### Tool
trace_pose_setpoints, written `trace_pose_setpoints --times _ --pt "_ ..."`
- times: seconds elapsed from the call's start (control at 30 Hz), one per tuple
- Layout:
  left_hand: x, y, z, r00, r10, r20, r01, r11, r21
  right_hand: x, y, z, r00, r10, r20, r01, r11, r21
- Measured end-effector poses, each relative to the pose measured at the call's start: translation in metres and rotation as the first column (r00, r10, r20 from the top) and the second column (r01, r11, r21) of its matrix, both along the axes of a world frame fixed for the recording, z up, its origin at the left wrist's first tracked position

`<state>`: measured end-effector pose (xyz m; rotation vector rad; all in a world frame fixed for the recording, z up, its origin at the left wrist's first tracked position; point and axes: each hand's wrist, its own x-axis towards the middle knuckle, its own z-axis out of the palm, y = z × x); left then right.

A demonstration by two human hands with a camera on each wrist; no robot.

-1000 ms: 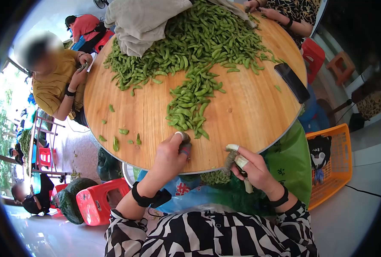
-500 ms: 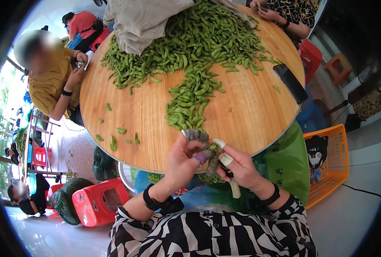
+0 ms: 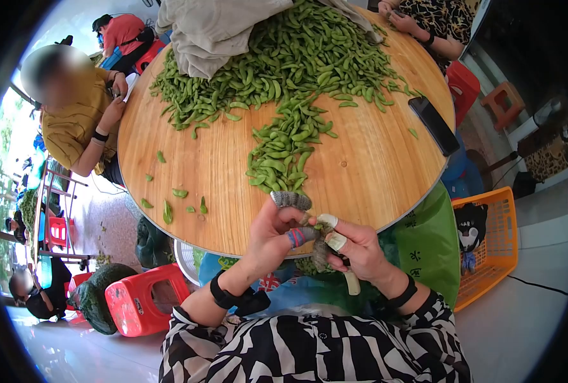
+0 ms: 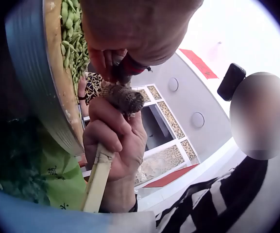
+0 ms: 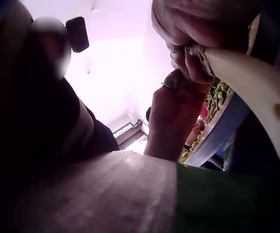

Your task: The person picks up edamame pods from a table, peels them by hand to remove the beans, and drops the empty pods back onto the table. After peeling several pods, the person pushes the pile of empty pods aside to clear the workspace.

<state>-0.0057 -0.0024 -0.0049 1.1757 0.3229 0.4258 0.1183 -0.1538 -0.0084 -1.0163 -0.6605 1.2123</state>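
Observation:
My left hand [image 3: 272, 235] and right hand [image 3: 360, 249] meet at the near edge of the round table. Cloth covers wrap the left thumb and forefinger, which pinch a green soybean pod [image 3: 319, 226] largely hidden by fingers. Pale wraps cover my right thumb and forefinger, close against the pod. The curled right fingers grip a tool whose pale handle [image 3: 352, 283] sticks out below the palm; its working end is hidden. In the right wrist view that handle [image 5: 256, 77] is curved, with a hole near its end. A strip of soybean pods [image 3: 280, 156] reaches toward my left hand.
A big heap of pods [image 3: 296, 57] lies under a grey cloth [image 3: 210, 38] on the wooden table [image 3: 373, 159]. A phone [image 3: 434, 126] lies at the right edge. Beside me are an orange crate [image 3: 488, 255], a green bag [image 3: 434, 242] and a red stool [image 3: 145, 300].
My left hand has come back from the end of the pod strip and moved right to meet my right hand, with a pod now between the fingertips. The right hand has shifted slightly left.

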Motion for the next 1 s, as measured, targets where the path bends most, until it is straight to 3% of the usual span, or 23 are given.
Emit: trace_pose_setpoints --times 0.1,0.17,0.2,0.27,0.3,0.37,0.4,0.43,0.47,0.5,0.57,0.6,0.73,0.8,0.83,0.9,0.93,1.0 --pt "0.0 0.01 0.0 0.995 -0.097 -0.026 0.098 0.995 0.018 0.006 -0.003 0.002 0.994 0.076 -0.074 -0.076 0.997 -0.006" --pt "0.001 0.02 -0.005 0.963 -0.258 0.071 0.266 0.956 -0.121 0.007 -0.004 0.005 0.985 0.125 -0.123 -0.125 0.992 0.003" --pt "0.003 0.024 -0.006 0.963 -0.258 0.072 0.265 0.957 -0.121 0.007 -0.004 0.008 0.97 0.142 -0.198 -0.145 0.989 -0.003" --pt "0.004 0.029 -0.007 0.893 -0.396 0.215 0.449 0.823 -0.349 0.008 -0.004 0.008 0.949 0.159 -0.272 -0.167 0.986 -0.006" --pt "0.004 0.025 -0.004 0.892 -0.396 0.216 0.449 0.823 -0.346 0.01 -0.004 0.003 0.925 0.167 -0.342 -0.173 0.985 0.014" --pt "0.006 0.012 0.005 0.984 -0.174 -0.037 0.171 0.983 -0.069 0.013 -0.004 0.003 0.896 0.172 -0.41 -0.172 0.984 0.036" --pt "0.005 0.009 0.006 0.984 -0.176 -0.038 0.173 0.982 -0.071 0.015 -0.003 0.006 0.869 0.115 -0.482 -0.129 0.992 0.003" --pt "0.005 0.006 0.007 0.997 -0.045 -0.062 0.068 0.904 0.421 0.017 -0.002 0.008 0.834 0.058 -0.549 -0.091 0.995 -0.033" --pt "0.005 0.005 0.008 0.996 0.083 -0.018 -0.034 0.587 0.809 0.02 -0.004 0.001 0.816 0.143 -0.56 -0.135 0.989 0.056" --pt "0.006 0.004 0.009 0.996 0.085 -0.017 -0.036 0.586 0.81 0.02 -0.003 0.001 0.816 0.146 -0.559 -0.137 0.989 0.057" --pt "0.007 0.002 0.011 0.986 0.016 0.168 -0.168 0.161 0.973 0.016 0.0 0.001 0.812 0.137 -0.567 -0.126 0.99 0.059" --pt "0.007 0.004 0.009 0.986 0.009 0.168 -0.168 0.089 0.982 0.014 0.002 0.0 0.813 0.137 -0.566 -0.124 0.99 0.061" --pt "0.004 0.005 0.014 0.992 0.027 0.123 -0.126 0.105 0.986 0.01 0.003 -0.003 0.785 0.072 -0.615 -0.079 0.997 0.017" --pt "0.005 0.01 0.016 0.993 -0.052 0.101 -0.074 0.38 0.922 0.008 0.002 -0.002 0.787 0.08 -0.612 -0.081 0.996 0.026" --pt "0.006 0.012 0.016 0.994 -0.053 0.1 -0.073 0.38 0.922 0.006 0.002 -0.002 0.803 0.059 -0.593 -0.069 0.998 0.005" --pt "0.006 0.014 0.016 0.994 -0.093 0.054 0.012 0.596 0.803 0.004 0.002 0.001 0.819 0.038 -0.573 -0.058 0.998 -0.015" --pt "0.005 0.013 0.014 0.994 -0.094 0.053 0.013 0.595 0.804 0.004 0.003 0.002 0.855 0.03 -0.519 -0.041 0.999 -0.009" --pt "0.005 0.007 0.011 0.998 -0.061 -0.006 0.054 0.828 0.558 0.003 0.004 0.003 0.887 0.022 -0.461 -0.025 1.0 -0.001"
